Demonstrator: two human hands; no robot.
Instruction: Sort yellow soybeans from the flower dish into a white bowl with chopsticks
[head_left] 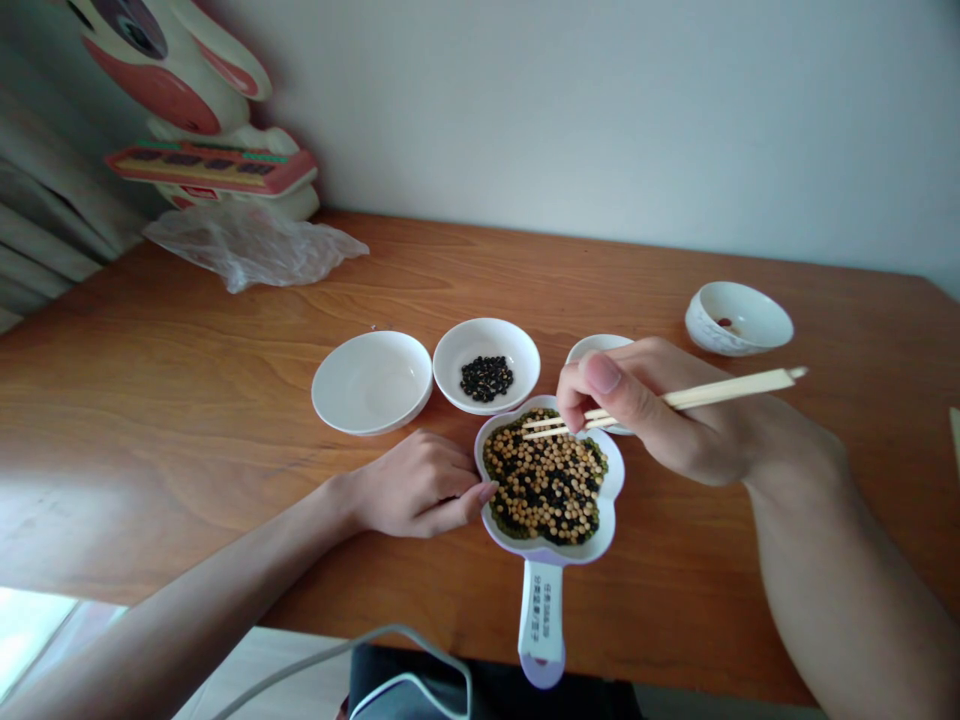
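Observation:
In my right hand (pixel 637 405) is a pair of wooden chopsticks (pixel 731 390), their tips over the upper part of a white and lilac flower-shaped dish (pixel 616 480) with a labelled handle. Mixed beans (pixel 547 475), tan, black and green, fill this dish. I cannot make out a bean between the tips. My left hand (pixel 427 485) rests closed on the table at the dish's left side, thumb over the rim. Just beyond the dish stands a white bowl (pixel 525 345) with black beans (pixel 486 378) in it. Another white bowl (pixel 600 343) is partly hidden behind my right hand.
An empty-looking white bowl (pixel 371 385) is at the left of the row. Farther right stands a patterned bowl (pixel 739 315) with a few reddish bits. A clear plastic bag (pixel 259 250) lies before an animal-shaped toy keyboard (pixel 217 165). A grey cable (pixel 375 635) hangs near the table's front edge.

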